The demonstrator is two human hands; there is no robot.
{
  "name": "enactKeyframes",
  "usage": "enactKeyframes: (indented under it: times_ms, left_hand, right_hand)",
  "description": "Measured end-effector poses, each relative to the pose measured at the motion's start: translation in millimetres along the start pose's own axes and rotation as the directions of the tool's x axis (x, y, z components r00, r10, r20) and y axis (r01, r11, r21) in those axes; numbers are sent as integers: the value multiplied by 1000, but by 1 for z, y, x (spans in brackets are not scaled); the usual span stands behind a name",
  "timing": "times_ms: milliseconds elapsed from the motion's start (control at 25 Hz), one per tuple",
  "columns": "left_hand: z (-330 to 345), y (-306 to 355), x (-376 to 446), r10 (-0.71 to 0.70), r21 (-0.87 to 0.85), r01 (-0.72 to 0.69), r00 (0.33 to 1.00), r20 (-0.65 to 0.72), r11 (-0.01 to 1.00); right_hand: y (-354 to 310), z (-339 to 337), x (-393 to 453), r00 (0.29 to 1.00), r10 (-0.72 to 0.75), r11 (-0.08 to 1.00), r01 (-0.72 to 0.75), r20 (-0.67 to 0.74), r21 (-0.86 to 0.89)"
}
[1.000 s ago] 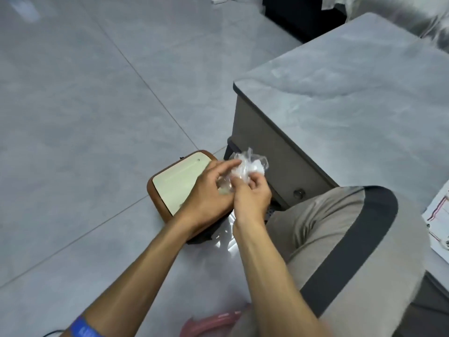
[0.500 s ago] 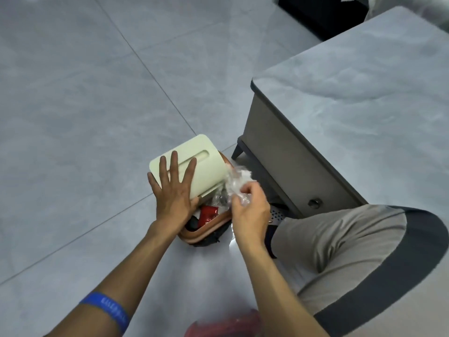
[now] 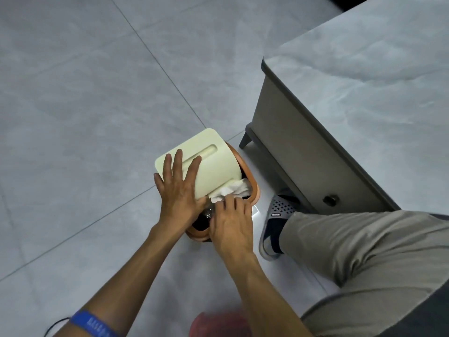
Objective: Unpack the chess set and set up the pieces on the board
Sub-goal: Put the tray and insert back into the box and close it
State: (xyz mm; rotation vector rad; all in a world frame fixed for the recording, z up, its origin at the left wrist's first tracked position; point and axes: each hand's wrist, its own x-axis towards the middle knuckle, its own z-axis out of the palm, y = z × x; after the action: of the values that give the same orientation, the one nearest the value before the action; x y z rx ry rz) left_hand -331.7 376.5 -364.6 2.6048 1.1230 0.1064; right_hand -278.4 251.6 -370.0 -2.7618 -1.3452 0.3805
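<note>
No chess board or pieces are in view. A small brown bin [image 3: 254, 190] with a cream swing lid [image 3: 216, 161] stands on the floor. My left hand [image 3: 179, 190] lies flat on the lid with straight fingers and holds it tilted open. My right hand [image 3: 232, 224] reaches into the opening, fingers extended down onto crumpled white paper [image 3: 233, 189]. A bit of clear plastic wrapper [image 3: 208, 212] shows between my two hands inside the bin. My right thumb is hidden.
A grey marble-topped table [image 3: 364, 81] with a drawer knob [image 3: 331, 200] stands just right of the bin. My leg [image 3: 364, 244] and grey slipper [image 3: 277, 220] are beside it. A blurred pink object [image 3: 218, 324] is at the bottom edge. Grey floor tiles lie to the left.
Both hands held the clear wrapper a second ago. My left hand then moved to the bin lid and tilted it open. My right hand has gone down into the bin with the wrapper.
</note>
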Motion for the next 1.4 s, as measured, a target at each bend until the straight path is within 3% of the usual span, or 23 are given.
enactKeyframes:
  times_ms: [80, 240, 280, 400, 440, 600, 720, 840, 920, 1000, 1080, 1160, 1280, 1400]
  left_hand:
    - [0, 2, 0, -10, 13, 10, 1000, -3, 1000]
    - [-3, 4, -1, -10, 10, 10, 1000, 8, 1000]
    - [-3, 4, -1, -12, 10, 12, 1000, 13, 1000]
    - [-3, 4, -1, -11, 4, 11, 1000, 12, 1000]
    - [-3, 4, -1, -8, 3, 8, 1000, 13, 1000]
    - [-5, 4, -1, -9, -3, 9, 1000, 24, 1000]
    - [-4, 5, 0, -19, 1, 19, 999, 44, 1000]
    - [-3, 3, 5, -38, 25, 36, 995, 90, 999]
    - [-1, 2, 5, -36, 35, 32, 993, 108, 999]
    - [-1, 3, 6, -37, 30, 34, 993, 109, 999]
    - [-1, 3, 5, -38, 18, 36, 994, 106, 999]
    - [-2, 3, 5, -33, 12, 32, 994, 105, 999]
    - [-6, 4, 6, -44, -10, 46, 988, 146, 999]
    - [-11, 6, 7, -63, -3, 65, 976, 211, 998]
  right_hand:
    - [-3, 4, -10, 998, -63, 998, 63, -4, 28]
    - [-1, 7, -6, 985, -53, 998, 47, 165, 40]
    - [-1, 4, -6, 989, -54, 998, 50, 138, 36]
    - [4, -4, 1, 987, 16, 997, -3, -159, 80]
    - [8, -4, 3, 977, 64, 993, -44, -202, 105]
    - [20, -4, 15, 989, 127, 992, -126, 81, -13]
    - [14, -11, 24, 954, 70, 968, 7, 293, -252]
    - [0, -20, 39, 833, 100, 882, 178, 544, -436]
    - [-1, -20, 51, 732, 153, 895, 183, 664, -407]
    - [8, -20, 58, 704, 111, 946, 141, 702, -291]
    - [29, -23, 49, 794, -28, 995, 82, 607, -61]
    - [47, -29, 34, 926, -113, 981, 47, 360, 186]
    - [55, -39, 24, 997, 40, 924, -61, 62, 378]
    - [60, -46, 22, 967, 252, 872, -243, 37, 425]
